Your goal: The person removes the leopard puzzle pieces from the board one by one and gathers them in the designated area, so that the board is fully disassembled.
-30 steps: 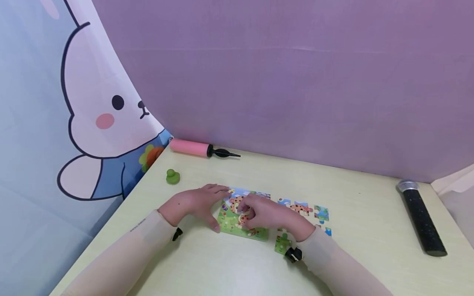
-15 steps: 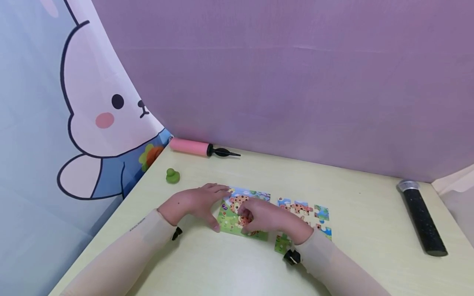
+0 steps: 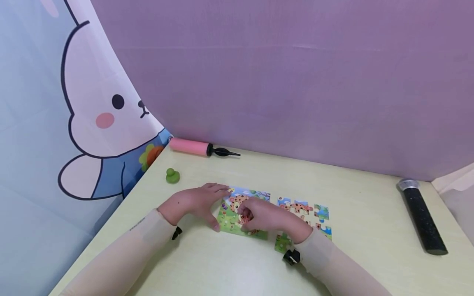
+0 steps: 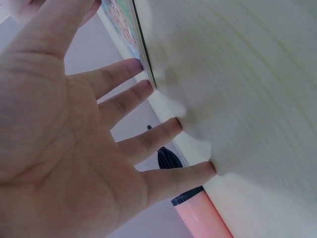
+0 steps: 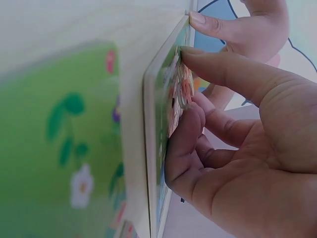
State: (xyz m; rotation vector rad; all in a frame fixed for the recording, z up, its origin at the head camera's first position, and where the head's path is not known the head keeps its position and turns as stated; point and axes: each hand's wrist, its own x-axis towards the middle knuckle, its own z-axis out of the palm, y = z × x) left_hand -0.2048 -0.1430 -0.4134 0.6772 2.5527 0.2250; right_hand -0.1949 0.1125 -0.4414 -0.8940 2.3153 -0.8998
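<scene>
A puzzle board (image 3: 227,224) printed with a spotted cartoon animal on green grass lies flat on the table between both hands. My left hand (image 3: 196,201) rests at its left side with fingers spread and straight; in the left wrist view two fingertips (image 4: 143,85) meet the board's edge and two others touch the tabletop. My right hand (image 3: 264,216) is over the board's right half. In the right wrist view its thumb and index finger pinch a thin puzzle piece (image 5: 185,89), standing tilted against the board's face. The hand hides much of that piece in the head view.
Several loose puzzle pieces (image 3: 321,213) lie right of the board, partly under the right forearm. A green toy duck (image 3: 172,176) sits at the back left. A pink hand pump (image 3: 190,147) lies by the purple backdrop, and a black microphone (image 3: 422,220) at the far right.
My right hand has shifted very slightly toward the board's front right since a second ago, then stayed almost still. The left hand has kept its place.
</scene>
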